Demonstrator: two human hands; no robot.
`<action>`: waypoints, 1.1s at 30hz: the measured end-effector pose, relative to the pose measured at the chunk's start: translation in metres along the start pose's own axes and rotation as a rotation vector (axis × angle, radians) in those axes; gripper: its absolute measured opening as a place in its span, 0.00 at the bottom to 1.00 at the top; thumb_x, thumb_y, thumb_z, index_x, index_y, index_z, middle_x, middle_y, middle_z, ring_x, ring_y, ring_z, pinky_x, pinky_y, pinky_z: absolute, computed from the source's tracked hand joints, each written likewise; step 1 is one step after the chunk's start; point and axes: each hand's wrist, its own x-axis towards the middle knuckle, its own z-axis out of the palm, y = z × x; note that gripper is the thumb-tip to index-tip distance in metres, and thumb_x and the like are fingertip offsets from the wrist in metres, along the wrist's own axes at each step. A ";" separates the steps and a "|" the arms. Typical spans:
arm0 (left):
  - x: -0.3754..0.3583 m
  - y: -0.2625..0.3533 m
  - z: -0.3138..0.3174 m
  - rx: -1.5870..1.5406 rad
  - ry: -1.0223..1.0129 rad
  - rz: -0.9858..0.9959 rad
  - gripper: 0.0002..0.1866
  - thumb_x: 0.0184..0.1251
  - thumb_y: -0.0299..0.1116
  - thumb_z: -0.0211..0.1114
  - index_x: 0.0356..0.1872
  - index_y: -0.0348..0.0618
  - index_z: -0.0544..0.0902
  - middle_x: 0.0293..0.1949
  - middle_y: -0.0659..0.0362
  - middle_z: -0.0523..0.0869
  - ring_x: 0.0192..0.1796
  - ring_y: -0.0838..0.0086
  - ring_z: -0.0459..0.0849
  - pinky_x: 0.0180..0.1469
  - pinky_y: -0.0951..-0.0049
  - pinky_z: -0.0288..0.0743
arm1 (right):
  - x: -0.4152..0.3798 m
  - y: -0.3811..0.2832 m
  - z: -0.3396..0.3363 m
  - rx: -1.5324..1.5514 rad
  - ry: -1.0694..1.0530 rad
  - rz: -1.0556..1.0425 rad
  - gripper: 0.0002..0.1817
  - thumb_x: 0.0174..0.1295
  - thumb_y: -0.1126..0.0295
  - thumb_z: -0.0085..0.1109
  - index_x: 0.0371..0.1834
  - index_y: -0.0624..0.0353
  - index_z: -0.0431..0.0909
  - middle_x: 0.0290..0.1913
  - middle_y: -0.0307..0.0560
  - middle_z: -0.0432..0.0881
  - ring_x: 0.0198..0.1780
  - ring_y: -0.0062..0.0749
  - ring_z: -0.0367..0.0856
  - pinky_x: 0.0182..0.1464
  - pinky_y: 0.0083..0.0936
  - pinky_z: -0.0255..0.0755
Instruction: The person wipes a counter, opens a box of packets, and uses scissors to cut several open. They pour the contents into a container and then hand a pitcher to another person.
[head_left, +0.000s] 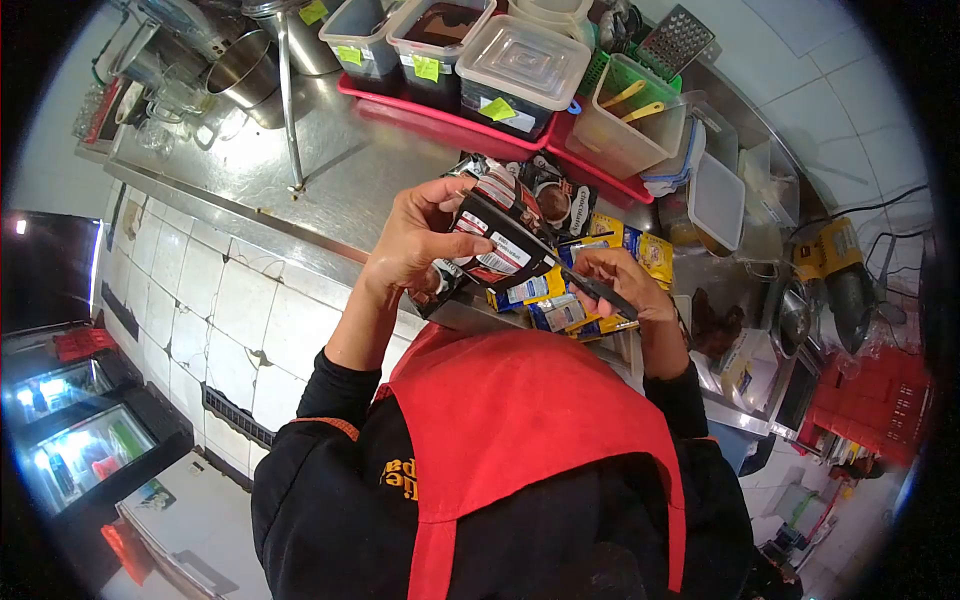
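My left hand [430, 235] is closed around a dark chocolate packet [505, 245], which it holds tilted over the edge of the steel counter, with a white label facing up. In my right hand [628, 280] is a black-handled knife [605, 295]; its front end is against the right edge of the packet, and little of the blade shows. Beyond my hands lies another chocolate packet [555, 203] with a cup printed on it. Several yellow and blue packets [548, 290] are spread beneath and between my hands.
Red trays [440, 125] at the back hold lidded plastic tubs [525, 65] and a clear bin [635, 125] with yellow-handled utensils. A tap [292, 120] and metal pots [245, 75] stand left. At right are a yellow and black power tool [835, 270] and a red crate [875, 400].
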 end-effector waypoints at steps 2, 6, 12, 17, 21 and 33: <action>0.000 0.000 0.000 -0.009 -0.017 0.001 0.28 0.37 0.12 0.67 0.47 0.38 0.76 0.40 0.59 0.82 0.42 0.76 0.81 0.48 0.74 0.74 | -0.001 0.001 0.000 0.013 0.003 0.002 0.22 0.36 0.61 0.73 0.30 0.60 0.72 0.25 0.30 0.70 0.29 0.11 0.66 0.30 0.11 0.58; 0.000 -0.003 -0.002 -0.027 -0.024 0.009 0.28 0.38 0.11 0.66 0.47 0.38 0.76 0.42 0.58 0.81 0.44 0.78 0.79 0.48 0.75 0.74 | -0.002 0.011 -0.007 -0.103 0.026 0.038 0.22 0.36 0.61 0.74 0.29 0.60 0.73 0.24 0.29 0.69 0.28 0.11 0.66 0.30 0.11 0.57; 0.007 -0.004 0.002 0.055 -0.028 -0.006 0.30 0.36 0.12 0.68 0.48 0.37 0.72 0.43 0.57 0.79 0.45 0.75 0.78 0.48 0.73 0.73 | 0.002 -0.017 0.020 -0.048 0.170 -0.216 0.25 0.35 0.66 0.75 0.36 0.60 0.71 0.29 0.32 0.70 0.34 0.15 0.69 0.38 0.15 0.63; 0.019 0.000 0.029 0.012 -0.052 0.128 0.33 0.38 0.26 0.74 0.50 0.39 0.68 0.47 0.55 0.74 0.45 0.74 0.75 0.50 0.75 0.70 | 0.024 -0.036 0.046 -0.113 0.436 -0.503 0.23 0.36 0.71 0.72 0.35 0.59 0.70 0.32 0.33 0.72 0.37 0.17 0.71 0.42 0.15 0.64; 0.030 0.000 -0.006 0.652 -0.359 0.131 0.37 0.31 0.43 0.79 0.46 0.37 0.74 0.44 0.54 0.77 0.46 0.76 0.74 0.51 0.77 0.67 | 0.011 -0.065 0.042 -0.146 0.624 -0.597 0.20 0.32 0.72 0.70 0.31 0.59 0.73 0.31 0.34 0.75 0.32 0.17 0.73 0.36 0.14 0.67; 0.003 0.008 -0.006 0.194 -0.284 -0.168 0.23 0.53 0.24 0.65 0.51 0.33 0.72 0.46 0.60 0.78 0.47 0.81 0.73 0.51 0.80 0.66 | -0.014 -0.055 -0.049 -0.275 1.008 -0.523 0.18 0.41 0.78 0.70 0.34 0.61 0.72 0.33 0.39 0.76 0.32 0.20 0.74 0.36 0.16 0.69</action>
